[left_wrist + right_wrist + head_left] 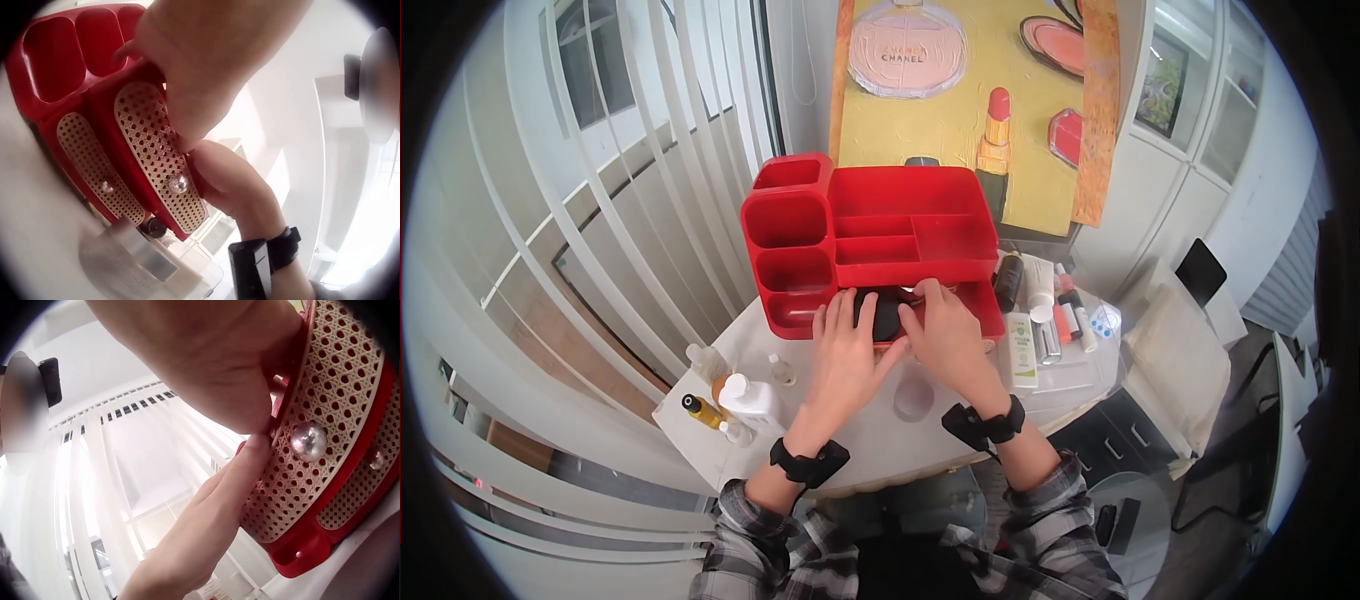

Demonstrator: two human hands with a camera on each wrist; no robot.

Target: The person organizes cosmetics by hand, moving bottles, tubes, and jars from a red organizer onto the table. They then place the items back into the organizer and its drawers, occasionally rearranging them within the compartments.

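Note:
A red organizer (pixel 870 272) stands on the white table, its upper drawer (pixel 983 302) pulled out. Woven cane panels (pixel 153 140) with clear round knobs cover the drawer fronts. At the drawer's left part, my left hand (pixel 840 345) has its fingers on a smooth black rounded object (pixel 886 316), whose kind I cannot tell. My right hand (pixel 948 338) meets the same object from the right, thumb at its edge and other fingers bent into the drawer. In the right wrist view, the left fingers (pixel 240 475) lie at the drawer's upper edge; the drawer's inside is hidden there.
On the left are a white bottle (pixel 750 400), a yellow dropper bottle (pixel 700 410) and small clear bottles. A clear round container (pixel 914 398) is in front of the drawer. Several tubes, a green-white box (pixel 1022 350) and a dark bottle (pixel 1008 282) crowd the right side.

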